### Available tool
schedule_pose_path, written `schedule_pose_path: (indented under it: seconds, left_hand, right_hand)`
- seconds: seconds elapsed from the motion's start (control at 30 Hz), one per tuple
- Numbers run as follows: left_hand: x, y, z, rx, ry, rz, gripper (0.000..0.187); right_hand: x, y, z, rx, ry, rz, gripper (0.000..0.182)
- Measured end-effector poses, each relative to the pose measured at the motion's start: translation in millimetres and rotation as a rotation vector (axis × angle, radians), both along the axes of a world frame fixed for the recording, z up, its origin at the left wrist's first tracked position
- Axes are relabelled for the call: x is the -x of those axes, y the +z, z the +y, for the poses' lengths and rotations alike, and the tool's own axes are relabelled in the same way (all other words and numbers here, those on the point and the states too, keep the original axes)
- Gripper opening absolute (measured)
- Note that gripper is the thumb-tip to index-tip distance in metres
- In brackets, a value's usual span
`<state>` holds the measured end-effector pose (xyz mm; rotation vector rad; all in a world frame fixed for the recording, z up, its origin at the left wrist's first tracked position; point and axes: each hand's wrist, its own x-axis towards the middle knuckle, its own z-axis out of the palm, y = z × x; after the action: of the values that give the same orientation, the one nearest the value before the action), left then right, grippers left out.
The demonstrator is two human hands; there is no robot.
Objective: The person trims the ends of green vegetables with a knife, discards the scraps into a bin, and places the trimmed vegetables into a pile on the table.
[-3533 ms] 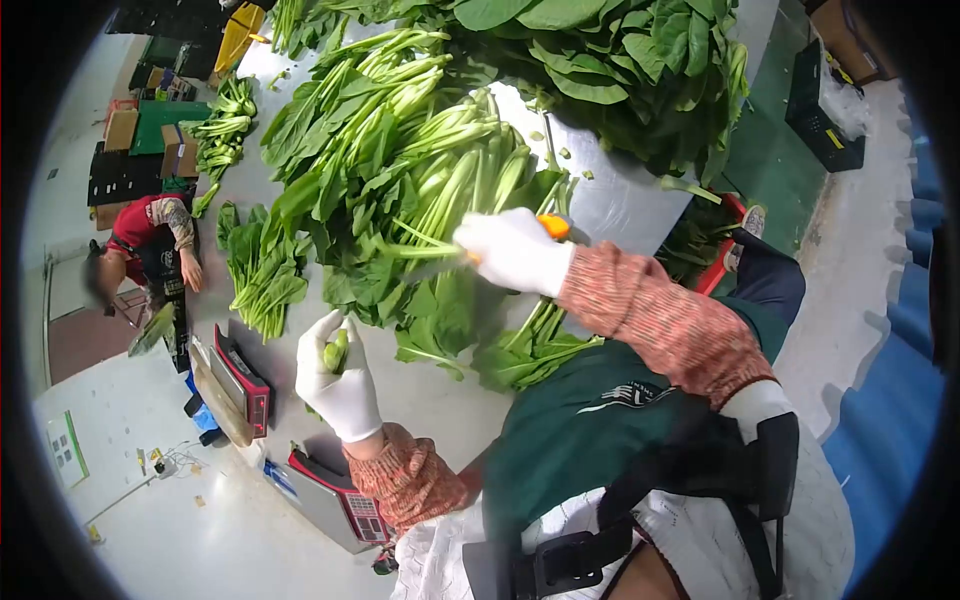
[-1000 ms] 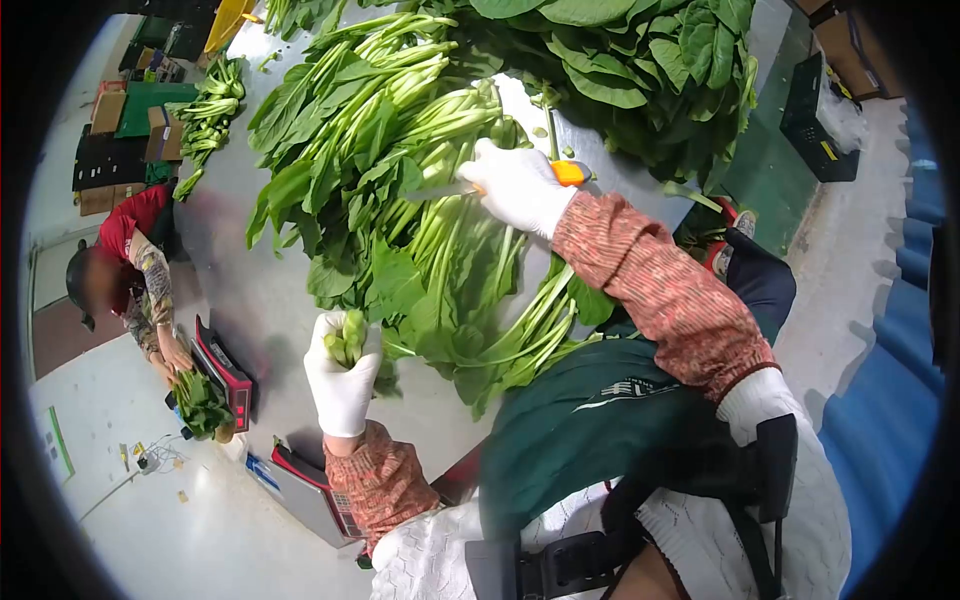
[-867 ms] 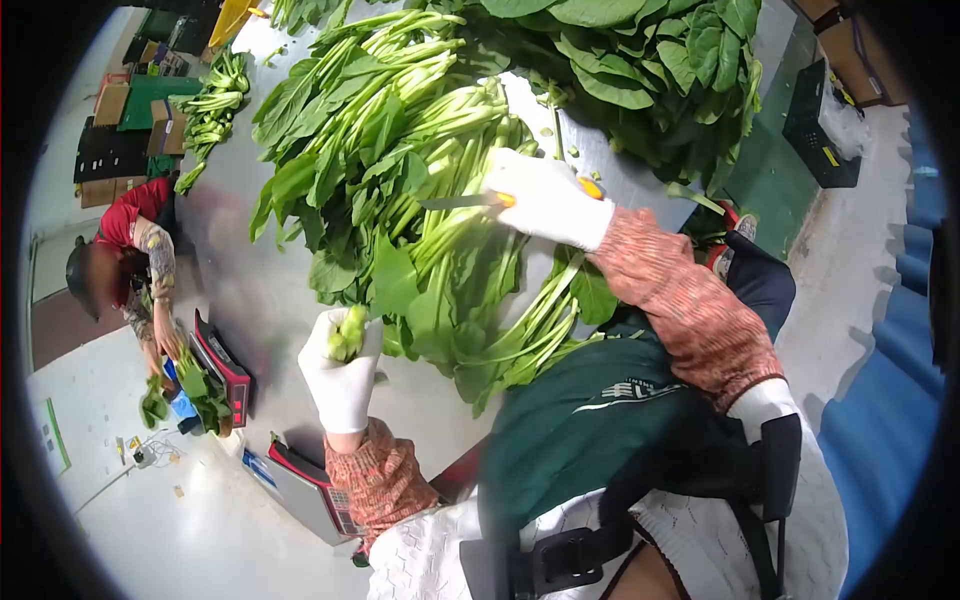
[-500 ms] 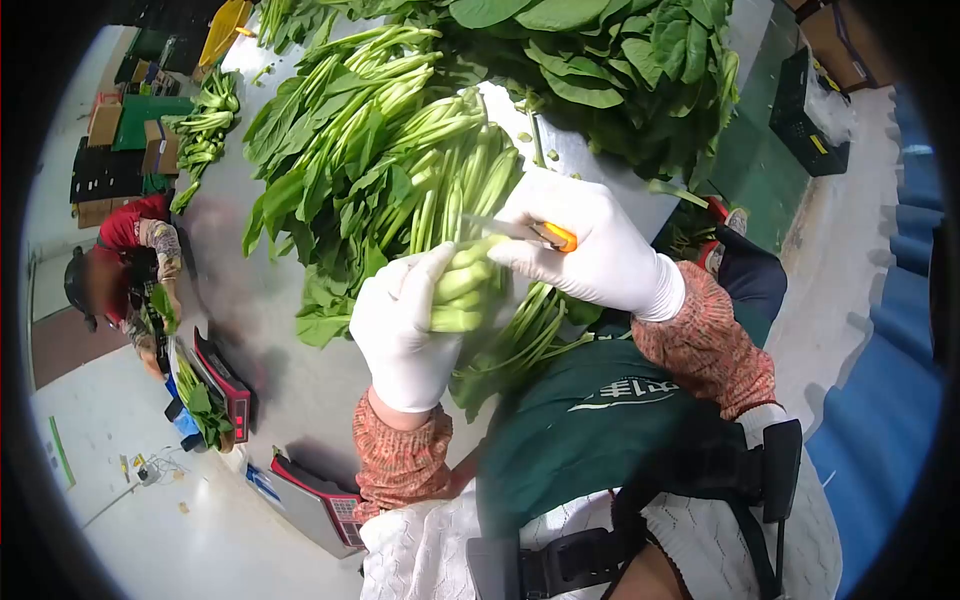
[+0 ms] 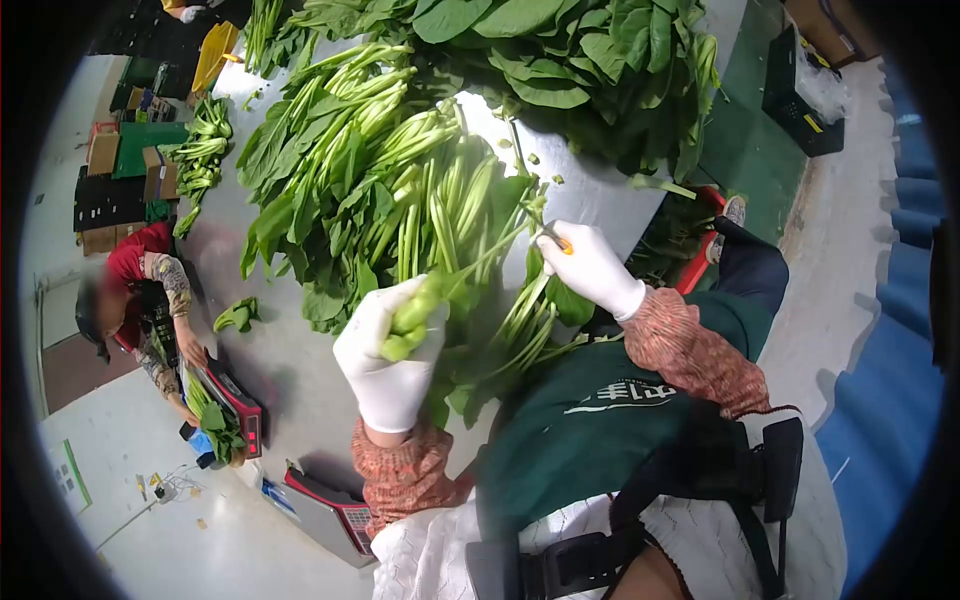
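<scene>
In white gloves, both my hands work over the leafy greens. My left hand [image 5: 385, 345] is closed round a bunch of green stems [image 5: 408, 325], their pale cut ends facing up. My right hand [image 5: 590, 268] grips a small orange-handled knife [image 5: 566, 246], its blade hard to make out. A thin leafy stalk [image 5: 495, 248] stretches between the bunch and my right fingers, its leafy end blurred. Just beyond my hands lies a heap of long-stemmed greens [image 5: 370, 150]. More loose stems [image 5: 530, 320] lie between my hands, near my apron.
A mound of broad leaves [image 5: 600, 60] covers the far right of the metal table [image 5: 305, 385]. At left, a co-worker [image 5: 140, 285] handles greens on a red scale [image 5: 235, 400]. Another scale [image 5: 335, 510] stands near my left elbow. A black crate [image 5: 800, 105] sits on the floor at right.
My right hand has moved away from the bunch, to the right, drawing out a thin stalk. My left hand has shifted slightly left and tilted. The co-worker's hands are now at the scale.
</scene>
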<state>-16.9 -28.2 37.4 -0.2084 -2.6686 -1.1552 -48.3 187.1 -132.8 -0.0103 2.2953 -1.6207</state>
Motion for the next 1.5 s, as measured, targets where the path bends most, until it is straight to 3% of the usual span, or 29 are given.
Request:
schedule_pose_path:
  seconds: [0.07,0.2,0.27,0.33,0.4,0.5,0.53,0.6,0.67,0.73,0.77,0.8,0.87,0.93,1.1,1.13,1.2,1.23,1.27,1.33,1.43,1.5]
  left_hand:
    - [-6.5,11.2,-8.7,-0.258,0.151,-0.309,0.022]
    - [-7.1,6.2,-21.0,-0.455,0.106,-0.44,0.025]
    - [-7.5,8.9,-18.9,-0.42,0.083,-0.474,0.027]
    - [-7.0,9.5,-19.0,-0.395,0.05,-0.477,0.026]
    - [-8.2,8.7,-28.4,-0.253,0.079,-0.39,0.027]
    - [-10.1,2.0,-52.2,0.124,0.12,-0.126,0.029]
    - [-7.8,0.2,-63.8,0.216,0.188,0.021,0.028]
    - [-12.1,9.7,-82.7,0.008,0.392,0.008,0.026]
    - [-25.3,15.2,-107.0,-0.077,0.486,-0.04,0.025]
    - [-28.7,16.1,-107.7,-0.118,0.478,-0.085,0.027]
    - [-31.1,12.7,-108.5,-0.133,0.456,-0.123,0.027]
    - [-33.6,8.8,-109.2,-0.146,0.431,-0.164,0.027]
    - [-32.6,0.4,-105.4,-0.147,0.431,-0.159,0.022]
    - [-27.6,2.6,-89.1,-0.185,0.42,-0.167,0.02]
    - [-21.4,2.6,-73.3,-0.32,0.344,-0.195,0.02]
    - [-24.4,0.1,-74.6,-0.219,0.359,-0.194,0.023]
    - [-24.2,-0.6,-59.6,-0.353,0.4,-0.259,0.027]
    - [-21.7,-4.7,-53.1,-0.346,0.413,-0.283,0.03]
    - [-19.0,-9.0,-45.4,-0.382,0.367,-0.295,0.033]
    - [-9.4,-15.0,-21.4,-0.525,0.308,-0.306,0.037]
    - [-1.2,-15.8,-9.9,-0.431,0.182,-0.278,0.035]
    - [-1.0,-13.5,-9.8,-0.442,0.181,-0.31,0.031]
  right_hand:
    - [-3.5,28.1,3.9,0.269,-0.04,-0.038,0.019]
    - [9.7,76.9,-11.9,0.681,0.147,-0.223,0.034]
    - [13.6,101.0,-24.9,0.665,0.341,-0.106,0.045]
    - [7.8,99.6,-44.7,0.603,0.381,0.151,0.036]
    - [14.0,100.7,-38.1,0.256,0.459,0.216,0.027]
    - [14.7,97.5,-27.4,0.484,0.473,0.079,0.014]
    - [17.1,92.8,-18.1,0.408,0.526,0.111,0.018]
    - [20.0,69.7,4.4,0.296,0.514,-0.151,0.023]
    - [30.3,45.8,29.4,-0.263,0.512,-0.051,0.027]
    - [31.4,27.8,42.2,-0.646,0.27,0.306,0.029]
    - [42.0,19.8,44.3,-0.376,0.158,0.339,0.027]
    - [53.7,35.0,38.3,-0.247,0.11,0.071,0.027]
    - [61.8,43.3,26.9,-0.11,0.045,0.216,0.027]
    - [83.2,48.3,-13.8,-0.21,0.143,0.363,0.025]
    - [88.6,6.6,-61.7,-0.36,0.384,0.258,0.023]
    - [87.6,17.2,-61.2,-0.158,0.359,0.087,0.022]
    - [71.5,48.8,-49.1,0.239,0.31,-0.272,0.022]
    - [61.9,68.6,-45.2,0.39,0.282,-0.232,0.023]
    - [57.4,80.6,-41.2,0.429,0.336,-0.307,0.023]
    - [45.1,100.3,-39.6,0.459,0.374,-0.183,0.025]
    - [27.0,124.9,-39.9,0.624,0.314,-0.357,0.024]
    - [21.0,120.8,-37.5,0.581,0.33,-0.297,0.023]
